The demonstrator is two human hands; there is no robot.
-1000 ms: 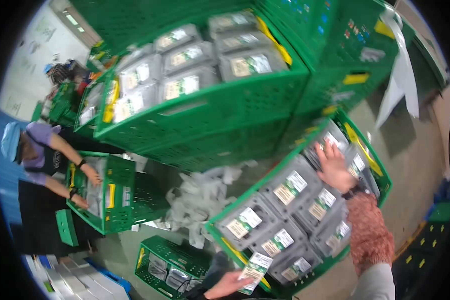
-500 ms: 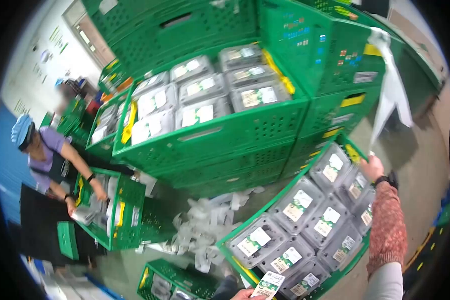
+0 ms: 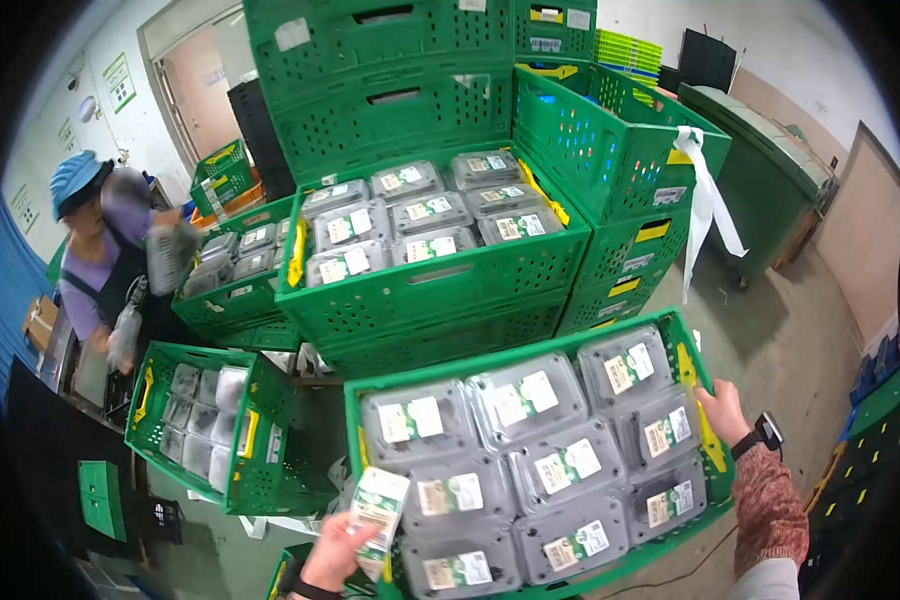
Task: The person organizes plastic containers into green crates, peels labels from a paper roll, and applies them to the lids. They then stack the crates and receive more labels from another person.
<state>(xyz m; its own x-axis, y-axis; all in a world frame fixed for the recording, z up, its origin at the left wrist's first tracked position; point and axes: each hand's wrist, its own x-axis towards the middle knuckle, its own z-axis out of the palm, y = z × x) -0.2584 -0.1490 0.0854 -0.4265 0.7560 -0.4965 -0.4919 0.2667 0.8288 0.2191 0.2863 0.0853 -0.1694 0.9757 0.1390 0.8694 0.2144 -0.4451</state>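
A green plastic crate (image 3: 440, 371) in front of me holds several clear lidded fruit punnets (image 3: 570, 465) with white and green labels; their fruit looks dark. My right hand (image 3: 727, 413) is closed round the crate's right end, beside a yellow latch (image 3: 708, 432). At the crate's left front corner, my left hand (image 3: 338, 550) pinches a few printed labels (image 3: 378, 505) between thumb and fingers. Whether that hand also touches the crate is hidden.
Behind stands a stack of green crates (image 3: 430, 285), the top one filled with similar punnets. White backing strips (image 3: 708, 200) hang from a crate at right. At left a co-worker (image 3: 95, 250) holds clear packs near another filled crate (image 3: 245, 380). A large green bin (image 3: 760, 170) stands back right.
The filled crate now lies more level across my view, its left end nearer my left hand with the labels. My view has tilted upward. The co-worker has straightened up, lifting packs.
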